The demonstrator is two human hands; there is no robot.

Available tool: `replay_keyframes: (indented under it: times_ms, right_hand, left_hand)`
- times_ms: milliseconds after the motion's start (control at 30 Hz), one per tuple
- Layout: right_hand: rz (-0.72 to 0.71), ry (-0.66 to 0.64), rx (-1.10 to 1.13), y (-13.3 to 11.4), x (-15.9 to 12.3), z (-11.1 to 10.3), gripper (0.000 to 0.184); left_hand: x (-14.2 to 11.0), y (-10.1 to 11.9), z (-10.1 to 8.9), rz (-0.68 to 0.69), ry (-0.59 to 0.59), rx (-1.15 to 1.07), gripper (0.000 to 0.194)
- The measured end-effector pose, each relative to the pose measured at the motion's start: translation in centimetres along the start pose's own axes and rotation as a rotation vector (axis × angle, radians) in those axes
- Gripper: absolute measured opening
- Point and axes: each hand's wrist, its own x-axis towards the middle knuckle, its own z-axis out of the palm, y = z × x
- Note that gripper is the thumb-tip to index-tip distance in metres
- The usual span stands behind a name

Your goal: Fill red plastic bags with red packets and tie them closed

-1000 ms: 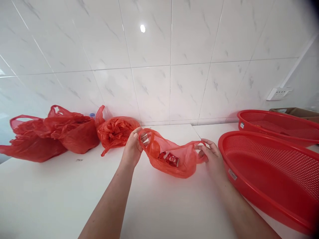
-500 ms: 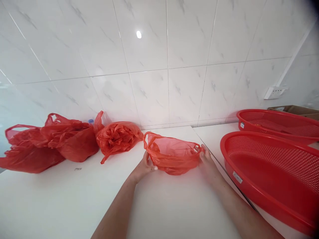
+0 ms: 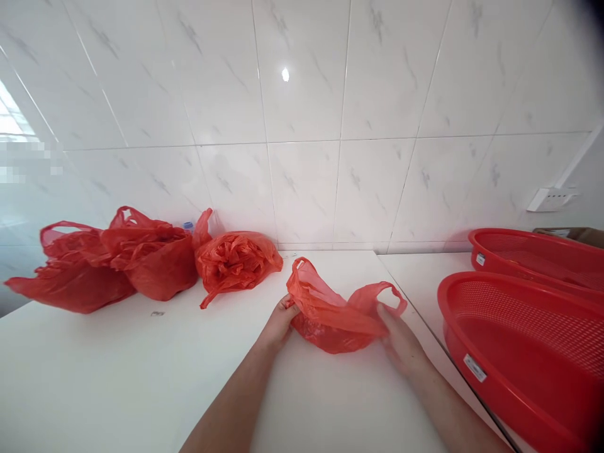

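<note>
In the middle of the white table [image 3: 141, 384] lies a thin red plastic bag [image 3: 335, 327], its two handle loops sticking up and its mouth partly folded over. My left hand [image 3: 279, 322] is closed on the bag's left side, below the left loop. At the opposite side, my right hand [image 3: 395, 336] grips the bag below the right loop, the thumb up at the loop and the other fingers partly hidden behind the plastic. What the bag may hold inside cannot be made out.
Left of the bag sit a crumpled red bag bundle [image 3: 238, 261] and two fuller red bags [image 3: 163, 267], [image 3: 85, 286] along the wall. Large red plastic baskets [image 3: 514, 371] stand at the right, one behind another. A socket [image 3: 550, 199] is on the tiled wall.
The bag's wide opening has sagged and folded in the middle, and its right loop now spreads out. Both hands still hold its sides. The camera view has turned slightly left.
</note>
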Motion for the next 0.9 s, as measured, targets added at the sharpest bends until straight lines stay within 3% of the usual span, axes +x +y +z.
replay_keyframes:
  times_ms: [133,233,433,533,633,767,900]
  right_hand:
    - [-0.118,0.114,0.11,-1.7,0.5,-1.1,0.033]
    - [-0.211,0.047,0.185,-3.4,-0.3,-1.9,0.031]
    - [-0.149,-0.14,0.001,-3.6,-2.1,-1.9,0.078]
    - [-0.109,-0.318,-0.169,-2.7,-2.0,-2.0,0.084]
    - [-0.118,-0.411,-0.249,-2.0,-1.5,-1.5,0.075]
    - [-0.15,-0.288,-0.168,-1.5,-0.8,-0.2,0.058]
    - [-0.004,-0.297,-0.104,-1.9,-1.0,0.2,0.042]
  left_hand:
    - [-0.1,1.2,0.0,0.114,0.135,-0.15,0.02]
    - [-0.2,1.7,0.3,0.138,0.14,-0.176,0.021]
    - [-0.8,0.8,0.2,0.086,0.074,-0.238,0.03]
    - [-0.9,0.4,-0.1,0.091,0.03,-0.255,0.043]
    - [-0.9,0.3,0.1,0.1,0.029,-0.226,0.051]
    - [-1.0,0.2,1.3,0.079,0.041,-0.175,0.056]
    - [-1.4,0.1,2.6,-0.09,-0.066,-0.111,0.044]
